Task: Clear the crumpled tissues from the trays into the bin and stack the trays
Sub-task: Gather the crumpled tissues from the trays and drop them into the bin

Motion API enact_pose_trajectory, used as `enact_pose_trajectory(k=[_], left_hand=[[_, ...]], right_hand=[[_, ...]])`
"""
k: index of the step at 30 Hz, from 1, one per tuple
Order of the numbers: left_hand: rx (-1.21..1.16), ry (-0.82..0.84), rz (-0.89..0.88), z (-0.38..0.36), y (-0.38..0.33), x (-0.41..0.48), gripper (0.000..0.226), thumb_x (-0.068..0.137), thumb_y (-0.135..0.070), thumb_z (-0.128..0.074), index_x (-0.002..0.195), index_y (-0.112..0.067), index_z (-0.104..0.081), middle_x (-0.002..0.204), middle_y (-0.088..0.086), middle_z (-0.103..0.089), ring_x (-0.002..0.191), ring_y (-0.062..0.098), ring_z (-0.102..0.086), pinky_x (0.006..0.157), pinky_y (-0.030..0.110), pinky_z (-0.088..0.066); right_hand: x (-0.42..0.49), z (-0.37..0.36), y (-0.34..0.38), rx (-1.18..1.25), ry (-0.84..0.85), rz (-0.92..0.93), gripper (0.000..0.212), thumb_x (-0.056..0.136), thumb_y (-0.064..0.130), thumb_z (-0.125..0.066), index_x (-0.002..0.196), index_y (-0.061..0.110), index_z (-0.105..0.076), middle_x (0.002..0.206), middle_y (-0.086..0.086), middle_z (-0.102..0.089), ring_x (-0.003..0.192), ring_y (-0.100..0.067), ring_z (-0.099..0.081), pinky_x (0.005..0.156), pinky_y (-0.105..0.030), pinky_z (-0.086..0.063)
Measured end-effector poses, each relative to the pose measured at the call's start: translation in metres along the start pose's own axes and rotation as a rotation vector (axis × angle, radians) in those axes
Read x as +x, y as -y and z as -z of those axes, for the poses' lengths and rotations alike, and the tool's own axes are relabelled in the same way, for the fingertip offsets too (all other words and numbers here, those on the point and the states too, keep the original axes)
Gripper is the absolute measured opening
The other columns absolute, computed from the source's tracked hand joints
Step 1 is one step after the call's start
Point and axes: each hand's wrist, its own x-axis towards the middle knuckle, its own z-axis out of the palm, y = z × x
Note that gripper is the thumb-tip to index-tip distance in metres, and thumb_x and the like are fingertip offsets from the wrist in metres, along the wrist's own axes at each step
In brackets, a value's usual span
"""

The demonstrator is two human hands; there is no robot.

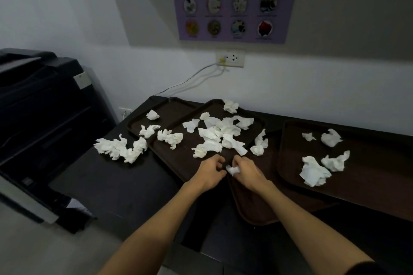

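Observation:
Several dark brown trays lie on a dark counter: a far left tray (pixel 172 105), a middle tray (pixel 178 156), a near tray (pixel 252 210) partly under it, and a right tray (pixel 357 185). White crumpled tissues are heaped on the middle tray (pixel 219 134), scattered on the right tray (pixel 314 171), and piled on the counter at left (pixel 121 149). My right hand (pixel 248 171) is shut on a small tissue wad (pixel 233 170). My left hand (pixel 211 171) sits beside it with fingers curled, at the middle tray's near edge. No bin is in view.
A large black printer (pixel 40 123) stands left of the counter (pixel 116 187). A wall socket (pixel 230 58) with cables sits above the trays, under a purple shredding poster (pixel 232 11).

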Motion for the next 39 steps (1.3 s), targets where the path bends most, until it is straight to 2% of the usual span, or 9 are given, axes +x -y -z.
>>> enact_pose_trajectory(k=[3, 6, 9, 12, 15, 19, 24, 28, 39], left_hand=[[-0.012, 0.005, -0.013, -0.005, -0.006, 0.01, 0.039, 0.086, -0.012, -0.063, 0.124, -0.011, -0.054, 0.112, 0.008, -0.06, 0.093, 0.017, -0.059, 0.088, 0.03, -0.05], [-0.081, 0.02, 0.0, -0.012, -0.014, 0.018, 0.034, 0.09, -0.017, -0.059, 0.123, -0.012, -0.053, 0.107, 0.008, -0.063, 0.084, 0.017, -0.062, 0.073, 0.027, -0.052], [-0.168, 0.026, -0.01, -0.017, -0.029, 0.024, 0.03, 0.097, -0.026, -0.05, 0.123, -0.012, -0.053, 0.099, 0.003, -0.063, 0.074, 0.014, -0.063, 0.062, 0.02, -0.049], [-0.292, 0.059, 0.001, -0.021, -0.044, 0.033, 0.03, 0.097, -0.038, -0.046, 0.118, -0.018, -0.054, 0.102, 0.0, -0.063, 0.079, 0.017, -0.066, 0.069, 0.026, -0.052], [-0.435, 0.113, 0.027, -0.025, -0.059, 0.043, 0.029, 0.096, -0.04, -0.048, 0.115, -0.019, -0.055, 0.102, 0.003, -0.068, 0.086, 0.017, -0.069, 0.073, 0.027, -0.055], [-0.486, 0.081, 0.013, -0.028, -0.072, 0.058, 0.023, 0.095, -0.029, -0.053, 0.11, -0.013, -0.056, 0.095, 0.009, -0.068, 0.083, 0.018, -0.069, 0.079, 0.032, -0.058], [-0.432, 0.059, 0.029, -0.028, -0.071, 0.067, 0.026, 0.091, -0.027, -0.06, 0.109, -0.008, -0.059, 0.091, 0.005, -0.064, 0.082, 0.02, -0.069, 0.075, 0.031, -0.058], [-0.405, 0.057, 0.042, -0.028, -0.064, 0.069, 0.025, 0.09, -0.026, -0.061, 0.109, -0.009, -0.059, 0.088, 0.003, -0.063, 0.079, 0.018, -0.068, 0.073, 0.03, -0.057], [-0.418, 0.048, 0.076, -0.024, -0.054, 0.075, 0.027, 0.089, -0.025, -0.063, 0.111, -0.009, -0.06, 0.093, 0.004, -0.065, 0.073, 0.015, -0.066, 0.066, 0.025, -0.054]], right_hand=[[-0.001, 0.005, -0.005, 0.047, -0.004, -0.028, 0.021, 0.084, 0.028, -0.063, 0.087, 0.021, -0.045, 0.099, -0.004, -0.057, 0.092, -0.026, -0.058, 0.074, -0.034, -0.048], [-0.003, 0.018, -0.012, 0.16, 0.006, -0.088, 0.025, 0.076, 0.037, -0.068, 0.082, 0.02, -0.05, 0.082, 0.002, -0.061, 0.079, -0.021, -0.06, 0.067, -0.035, -0.047], [-0.002, 0.039, -0.018, 0.28, -0.06, -0.07, 0.018, 0.074, 0.024, -0.07, 0.083, 0.019, -0.054, 0.073, 0.003, -0.059, 0.071, -0.017, -0.058, 0.067, -0.03, -0.05], [-0.001, 0.065, -0.019, 0.376, -0.116, -0.037, 0.02, 0.077, 0.015, -0.071, 0.091, 0.012, -0.058, 0.077, 0.0, -0.062, 0.072, -0.013, -0.059, 0.057, -0.012, -0.044], [0.001, 0.087, -0.019, 0.437, -0.091, 0.032, 0.023, 0.077, 0.015, -0.073, 0.096, 0.013, -0.06, 0.086, -0.002, -0.068, 0.073, -0.011, -0.064, 0.065, -0.021, -0.052], [0.013, 0.104, -0.027, 0.502, 0.0, 0.026, 0.031, 0.072, -0.004, -0.069, 0.095, 0.015, -0.064, 0.082, -0.001, -0.068, 0.067, -0.006, -0.063, 0.06, -0.017, -0.051], [0.05, 0.097, -0.059, 0.208, -0.141, -0.029, 0.034, 0.076, -0.002, -0.061, 0.104, 0.016, -0.065, 0.103, -0.006, -0.061, 0.096, -0.019, -0.059, 0.07, -0.016, -0.043], [0.071, 0.077, -0.075, 0.035, -0.064, -0.12, 0.048, 0.08, 0.01, -0.065, 0.125, 0.022, -0.056, 0.126, -0.016, -0.041, 0.114, -0.036, -0.048, 0.099, -0.038, -0.045], [0.077, 0.058, -0.077, -0.013, -0.056, -0.113, 0.038, 0.082, 0.01, -0.066, 0.118, 0.002, -0.054, 0.121, -0.02, -0.054, 0.107, -0.033, -0.057, 0.086, -0.032, -0.047]])
